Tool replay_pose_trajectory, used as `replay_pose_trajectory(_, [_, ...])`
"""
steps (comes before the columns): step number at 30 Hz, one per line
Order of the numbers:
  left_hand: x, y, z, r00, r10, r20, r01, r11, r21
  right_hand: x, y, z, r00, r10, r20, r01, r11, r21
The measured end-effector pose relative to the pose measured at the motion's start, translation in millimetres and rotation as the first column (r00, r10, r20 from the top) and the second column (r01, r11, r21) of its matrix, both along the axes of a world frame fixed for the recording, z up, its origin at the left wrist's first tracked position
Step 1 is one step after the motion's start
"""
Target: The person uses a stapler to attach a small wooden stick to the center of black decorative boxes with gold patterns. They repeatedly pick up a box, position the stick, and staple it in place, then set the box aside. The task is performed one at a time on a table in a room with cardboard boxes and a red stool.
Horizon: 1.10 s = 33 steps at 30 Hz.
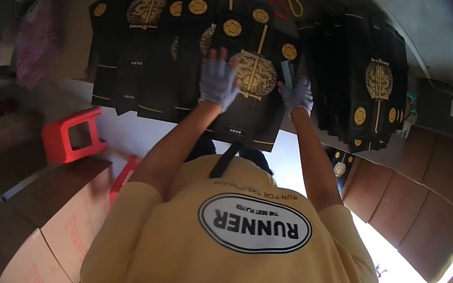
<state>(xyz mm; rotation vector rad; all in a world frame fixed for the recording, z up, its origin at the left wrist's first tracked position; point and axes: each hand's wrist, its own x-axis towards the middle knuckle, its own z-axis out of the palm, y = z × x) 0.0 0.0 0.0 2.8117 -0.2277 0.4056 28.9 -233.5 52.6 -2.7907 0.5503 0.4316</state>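
My left hand (pixel 218 81), in a pale grey glove with bare fingertips, lies with its fingers outstretched on a black printed sheet (pixel 260 114). The sheet carries a round gold emblem (pixel 255 75) crossed by a gold stripe, and smaller gold discs. My right hand (pixel 299 96), gloved too, is at the sheet's right side. From its fingers a pale blue flat strip (pixel 287 73) sticks out away from me; its exact kind is unclear. More overlapping black sheets (pixel 130 77) of the same design spread to the left of my left hand.
A thick fanned pile of black sheets (pixel 344 77) lies right of my right hand. Scissors (pixel 288 3) with red and yellow handles rest at the table's far side. A red plastic stool (pixel 57 137) stands at left. Cardboard boxes (pixel 392 190) line the right side.
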Motion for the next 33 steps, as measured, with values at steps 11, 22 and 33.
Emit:
replay_pose_trajectory(11, [-7.1,29.9,-31.7,0.851,-0.436,-0.294,0.422,0.899,-0.113,92.1,177.1,-40.5,0.353,0.656,0.667,-0.818,0.562,-0.12])
replay_pose_trajectory(22, [-3.6,23.5,-28.8,0.889,-0.4,-0.223,0.374,0.915,-0.149,227.7,223.0,-66.1,-0.085,0.635,0.768,-0.834,0.377,-0.404])
replay_pose_trajectory(33, [1.8,23.5,-24.5,0.882,-0.385,-0.27,0.366,0.923,-0.12,303.7,246.6,-88.9,0.045,0.719,0.694,-0.826,0.417,-0.379])
